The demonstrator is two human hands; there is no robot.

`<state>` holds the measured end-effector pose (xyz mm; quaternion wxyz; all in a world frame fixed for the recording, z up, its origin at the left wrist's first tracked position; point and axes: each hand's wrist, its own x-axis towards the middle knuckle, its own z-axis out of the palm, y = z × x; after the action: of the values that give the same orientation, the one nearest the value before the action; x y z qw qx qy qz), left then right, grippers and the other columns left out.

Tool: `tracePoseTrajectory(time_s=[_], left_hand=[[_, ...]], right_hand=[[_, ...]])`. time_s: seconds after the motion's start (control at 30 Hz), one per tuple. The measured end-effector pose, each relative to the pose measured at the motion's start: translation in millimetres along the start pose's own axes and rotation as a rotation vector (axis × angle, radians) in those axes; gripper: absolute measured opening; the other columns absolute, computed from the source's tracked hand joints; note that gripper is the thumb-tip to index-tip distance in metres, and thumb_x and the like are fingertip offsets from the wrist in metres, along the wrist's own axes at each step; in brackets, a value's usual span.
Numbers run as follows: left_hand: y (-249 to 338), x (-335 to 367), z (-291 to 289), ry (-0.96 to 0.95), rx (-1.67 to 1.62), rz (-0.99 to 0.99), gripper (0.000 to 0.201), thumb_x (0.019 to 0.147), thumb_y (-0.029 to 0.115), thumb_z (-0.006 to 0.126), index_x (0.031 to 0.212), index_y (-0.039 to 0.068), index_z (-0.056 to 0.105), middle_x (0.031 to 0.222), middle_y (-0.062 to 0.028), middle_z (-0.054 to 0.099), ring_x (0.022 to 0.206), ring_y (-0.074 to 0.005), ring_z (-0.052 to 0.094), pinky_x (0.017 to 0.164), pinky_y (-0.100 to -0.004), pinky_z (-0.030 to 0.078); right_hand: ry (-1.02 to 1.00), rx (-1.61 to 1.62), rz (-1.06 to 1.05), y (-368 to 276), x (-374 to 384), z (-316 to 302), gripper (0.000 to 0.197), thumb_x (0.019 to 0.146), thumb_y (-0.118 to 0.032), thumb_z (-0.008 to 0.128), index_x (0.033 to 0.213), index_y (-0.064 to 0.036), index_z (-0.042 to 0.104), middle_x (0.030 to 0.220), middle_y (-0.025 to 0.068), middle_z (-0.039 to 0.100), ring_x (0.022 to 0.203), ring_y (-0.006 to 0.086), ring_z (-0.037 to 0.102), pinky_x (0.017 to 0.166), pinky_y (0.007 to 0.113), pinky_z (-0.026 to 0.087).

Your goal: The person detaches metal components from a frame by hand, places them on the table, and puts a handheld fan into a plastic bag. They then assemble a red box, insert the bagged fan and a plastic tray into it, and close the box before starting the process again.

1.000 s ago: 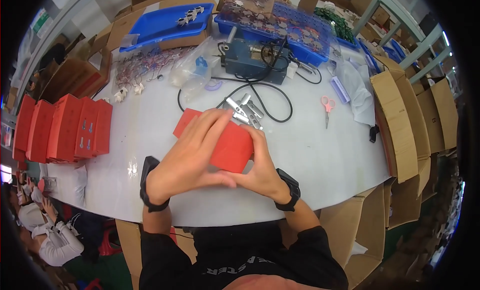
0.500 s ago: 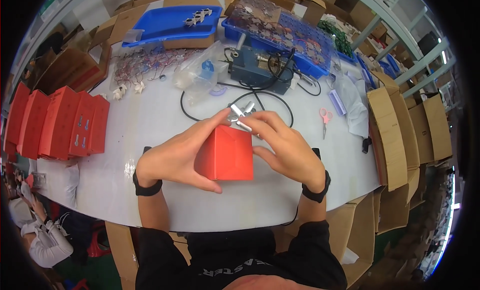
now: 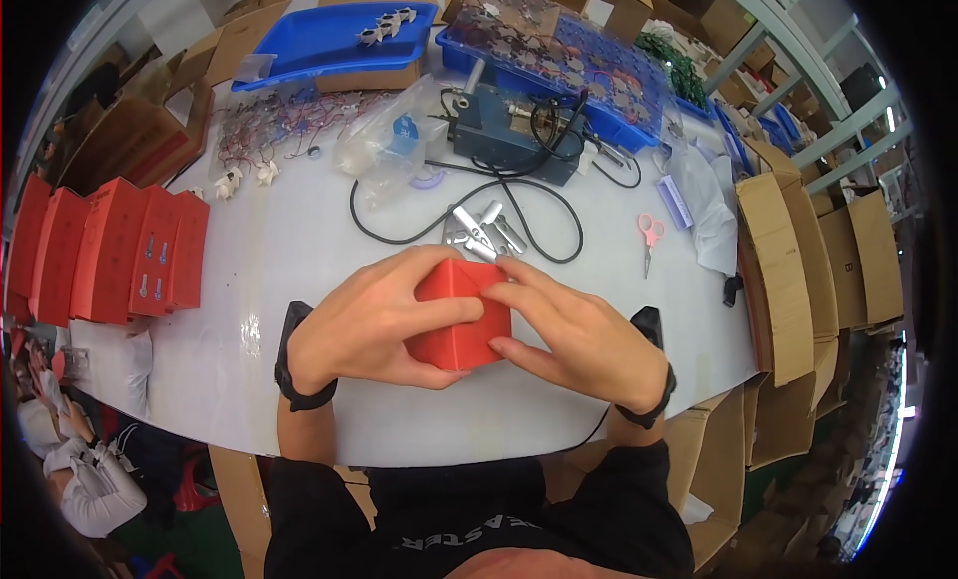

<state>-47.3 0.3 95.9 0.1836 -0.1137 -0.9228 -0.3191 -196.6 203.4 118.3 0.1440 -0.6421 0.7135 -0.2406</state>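
Observation:
A small red cardboard box (image 3: 481, 341) stands upright at the near middle of the table, between both hands. My left hand (image 3: 374, 324) wraps round its left side, with the index finger lying across the box and the thumb low at the front. From the right, my right hand (image 3: 584, 339) grips the same box, fingertips at its top edge and thumb against its right side. Just beyond the box lies a small pile of shiny silver metal parts (image 3: 484, 230), apart from my fingers. The far side of the box is hidden.
Several red boxes (image 3: 110, 250) stand in a row at the left. A dark blue-grey machine (image 3: 489, 130) with a looped black cable (image 3: 571, 250) sits beyond the metal parts. Pink scissors (image 3: 649, 235) lie right, near open cartons (image 3: 773, 280). A blue tray (image 3: 329, 55) is at the back.
My left index finger has moved down across the box. My right hand has come away from the silver parts and closed on the box, leaving the parts more exposed.

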Motion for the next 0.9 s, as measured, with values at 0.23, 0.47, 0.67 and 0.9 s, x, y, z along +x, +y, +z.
tracePoseTrajectory(time_s=[0.23, 0.47, 0.67, 0.9], left_hand=[[6.7, 9.7, 22.4, -0.018, -0.057, 0.028, 0.077, 0.057, 0.023, 0.090, 0.124, 0.011, 0.055, 0.125, -0.0175, 0.057, 0.106, -0.0368, 0.061, 0.087, -0.0418, 0.053], [8.9, 13.2, 39.5, -0.031, -0.038, 0.100, 0.084, 0.058, 0.022, 0.091, 0.128, 0.010, 0.047, 0.126, -0.0187, 0.057, 0.108, -0.0393, 0.059, 0.090, -0.0434, 0.051], [9.0, 11.7, 37.7, -0.037, -0.012, 0.101, 0.083, 0.058, 0.022, 0.091, 0.128, 0.009, 0.047, 0.127, -0.0197, 0.056, 0.110, -0.0398, 0.059, 0.091, -0.0440, 0.051], [6.8, 11.6, 34.5, 0.011, -0.006, 0.072, 0.069, 0.065, 0.026, 0.086, 0.123, 0.008, 0.054, 0.124, -0.0199, 0.054, 0.105, -0.0385, 0.059, 0.088, -0.0438, 0.052]], right_hand=[[0.000, 0.027, -0.098, 21.5, -15.3, -1.0, 0.062, 0.082, -0.014, 0.077, 0.132, 0.0016, 0.044, 0.130, 0.0224, 0.054, 0.109, 0.0407, 0.062, 0.089, 0.041, 0.054], [0.022, 0.087, -0.034, 26.6, -29.3, 14.8, 0.063, 0.077, -0.012, 0.075, 0.128, 0.0072, 0.043, 0.132, 0.0264, 0.049, 0.108, 0.0419, 0.060, 0.089, 0.042, 0.054], [0.151, -0.003, 0.028, 19.4, -33.2, 33.2, 0.062, 0.073, -0.008, 0.071, 0.126, 0.0084, 0.043, 0.130, 0.0258, 0.050, 0.107, 0.0418, 0.060, 0.088, 0.042, 0.053], [0.187, -0.067, -0.031, 24.2, -27.5, 36.2, 0.059, 0.074, -0.006, 0.068, 0.126, 0.0077, 0.043, 0.130, 0.0258, 0.050, 0.109, 0.0417, 0.060, 0.089, 0.042, 0.053]])
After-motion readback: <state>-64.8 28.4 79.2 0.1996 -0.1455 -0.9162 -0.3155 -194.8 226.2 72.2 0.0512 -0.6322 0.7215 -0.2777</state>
